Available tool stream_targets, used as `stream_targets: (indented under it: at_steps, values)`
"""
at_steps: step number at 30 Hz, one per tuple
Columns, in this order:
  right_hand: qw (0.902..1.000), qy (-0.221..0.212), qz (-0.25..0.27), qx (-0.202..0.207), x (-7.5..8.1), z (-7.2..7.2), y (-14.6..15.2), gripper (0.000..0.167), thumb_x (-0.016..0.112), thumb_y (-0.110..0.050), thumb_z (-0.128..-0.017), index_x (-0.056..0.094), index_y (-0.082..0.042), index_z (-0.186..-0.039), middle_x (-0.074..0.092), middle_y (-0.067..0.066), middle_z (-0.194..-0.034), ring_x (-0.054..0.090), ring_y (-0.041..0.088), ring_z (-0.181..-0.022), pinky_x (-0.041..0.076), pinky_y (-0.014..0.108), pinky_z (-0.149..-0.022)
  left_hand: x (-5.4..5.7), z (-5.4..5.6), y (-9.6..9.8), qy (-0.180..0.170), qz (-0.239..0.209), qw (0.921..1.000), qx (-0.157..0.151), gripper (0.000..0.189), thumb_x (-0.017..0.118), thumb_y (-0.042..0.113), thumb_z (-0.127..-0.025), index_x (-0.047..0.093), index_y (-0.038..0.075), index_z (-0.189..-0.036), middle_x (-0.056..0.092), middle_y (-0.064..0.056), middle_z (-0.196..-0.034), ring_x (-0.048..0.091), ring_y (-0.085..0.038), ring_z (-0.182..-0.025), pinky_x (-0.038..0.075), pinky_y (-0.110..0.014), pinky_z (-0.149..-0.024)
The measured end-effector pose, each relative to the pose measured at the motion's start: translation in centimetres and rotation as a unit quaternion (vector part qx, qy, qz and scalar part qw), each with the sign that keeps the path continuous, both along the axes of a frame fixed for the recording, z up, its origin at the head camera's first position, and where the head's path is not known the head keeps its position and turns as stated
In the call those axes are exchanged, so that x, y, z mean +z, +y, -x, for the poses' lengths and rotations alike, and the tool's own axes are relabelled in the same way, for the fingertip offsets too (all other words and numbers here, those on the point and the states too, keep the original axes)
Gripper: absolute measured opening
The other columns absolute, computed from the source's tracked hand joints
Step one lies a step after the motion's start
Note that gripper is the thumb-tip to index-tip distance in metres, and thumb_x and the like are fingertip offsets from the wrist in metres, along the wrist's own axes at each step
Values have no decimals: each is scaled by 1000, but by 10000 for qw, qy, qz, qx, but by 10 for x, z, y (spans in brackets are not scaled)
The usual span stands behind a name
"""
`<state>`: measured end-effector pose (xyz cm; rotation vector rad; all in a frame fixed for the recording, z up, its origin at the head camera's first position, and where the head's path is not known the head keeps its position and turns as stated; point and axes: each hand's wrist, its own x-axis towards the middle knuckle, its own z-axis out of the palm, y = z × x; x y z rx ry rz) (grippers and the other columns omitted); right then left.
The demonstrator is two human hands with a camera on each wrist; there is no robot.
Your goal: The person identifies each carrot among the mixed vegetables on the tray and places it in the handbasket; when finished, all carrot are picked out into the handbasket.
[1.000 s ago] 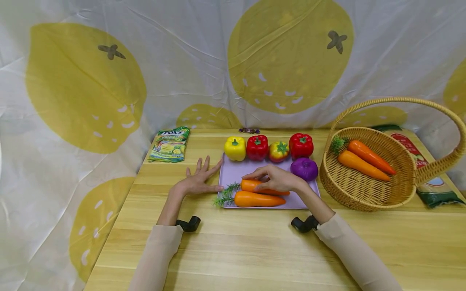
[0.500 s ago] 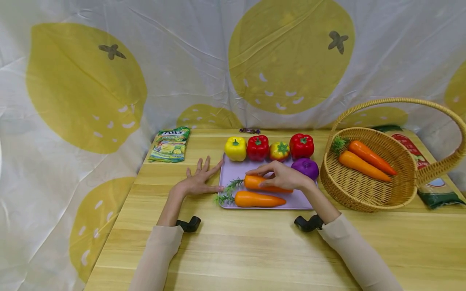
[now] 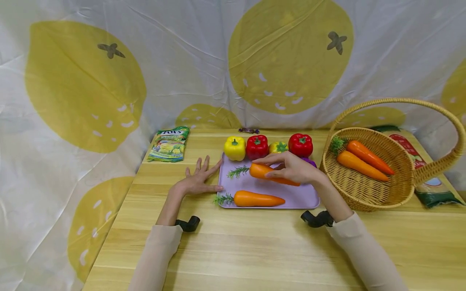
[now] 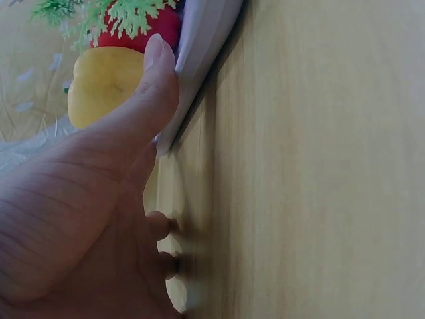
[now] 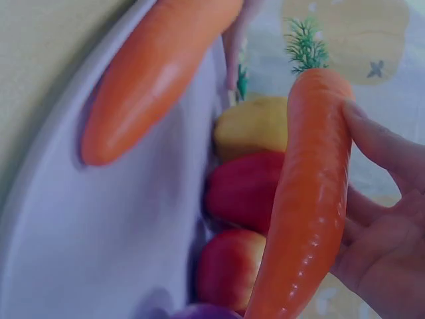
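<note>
My right hand (image 3: 296,167) pinches an orange carrot (image 5: 309,179) with a green top between thumb and fingers, raised above the lilac tray (image 3: 229,169). A second carrot (image 3: 258,199) lies along the tray's near edge, its leaves hanging over the left side. My left hand (image 3: 198,180) is spread flat on the table, thumb and a fingertip touching the tray's left rim. Along the tray's back sit a yellow pepper (image 3: 234,148), a red pepper (image 3: 257,146), a red-yellow fruit or vegetable (image 5: 232,269) and another red pepper (image 3: 300,145). A purple onion-like vegetable (image 3: 309,161) is mostly hidden behind my right hand.
To the right stands a wicker basket (image 3: 364,194) with a tall handle, two carrots (image 3: 364,165) inside. A red and green packet (image 3: 433,190) lies behind it. At the back left is a green candy bag (image 3: 169,144); a small wrapped candy (image 3: 249,131) lies by the curtain.
My right hand has lifted the farther carrot off the tray and carried it up and to the right, away from the nearer carrot. The left hand has stayed in place.
</note>
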<state>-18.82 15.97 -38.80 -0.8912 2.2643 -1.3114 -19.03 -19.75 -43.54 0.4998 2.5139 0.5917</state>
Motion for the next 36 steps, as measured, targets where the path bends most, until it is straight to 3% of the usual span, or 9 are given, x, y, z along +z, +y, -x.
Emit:
stream_targets:
  at_steps: [10, 15, 19, 23, 29, 33, 36]
  values:
    - [9978, 189, -276, -572, 28, -3, 42, 45, 75, -20, -96, 67, -22, -140, 66, 7, -143, 63, 24, -122, 54, 22, -95, -2, 2, -2, -17, -80, 10000, 0, 97, 65, 61, -95, 6, 33, -167, -24, -20, -171, -26, -47, -156, -17, -82, -114]
    - [9945, 285, -462, -897, 43, -8, 68, 44, 75, -21, -96, 67, -25, -140, 65, 6, -144, 65, 17, -118, 55, 21, -90, -3, 1, -3, 15, -14, 10000, -18, 96, 65, 59, -96, 6, 32, -167, -24, -20, -171, -26, -46, -156, -15, -82, -114]
    - [9914, 265, -578, -1146, 54, -12, 89, 45, 75, -20, -96, 67, -22, -140, 67, 9, -142, 67, 14, -94, 55, 23, -73, -2, 0, -3, 29, 43, 10000, -31, 96, 64, 59, -96, 6, 33, -167, -24, -19, -171, -26, -46, -156, -15, -82, -114]
    - [9892, 158, -521, -1358, 62, -15, 112, 46, 73, -17, -98, 65, -20, -142, 66, 3, -141, 67, 16, -87, 55, 25, -67, -2, 1, -2, 30, 64, 10000, -50, 95, 64, 59, -97, 5, 33, -167, -24, -19, -171, -26, -46, -156, -15, -82, -114]
    - [9823, 396, -676, -1704, 71, -18, 151, 49, 72, -14, -98, 62, -20, -145, 68, -21, -133, 68, 10, -94, 56, 23, -70, -2, 2, -2, 29, 72, 10000, -56, 96, 64, 59, -97, 5, 34, -167, -23, -19, -171, -26, -46, -156, -15, -82, -114]
    - [9792, 498, -740, -1822, 75, -21, 175, 49, 71, -13, -99, 60, -17, -147, 67, -22, -135, 69, -1, -106, 58, 18, -78, -3, 2, -1, 32, 44, 10000, -65, 96, 64, 59, -96, 6, 33, -167, -23, -20, -171, -26, -47, -156, -15, -83, -113]
    - [9731, 673, -897, -2012, 78, -21, 190, 49, 71, -14, -99, 60, -18, -147, 67, -24, -133, 62, -11, -114, 52, 9, -84, -2, 2, -1, 44, 37, 10000, -72, 96, 64, 59, -96, 6, 32, -168, -23, -21, -171, -26, -48, -156, -15, -83, -113]
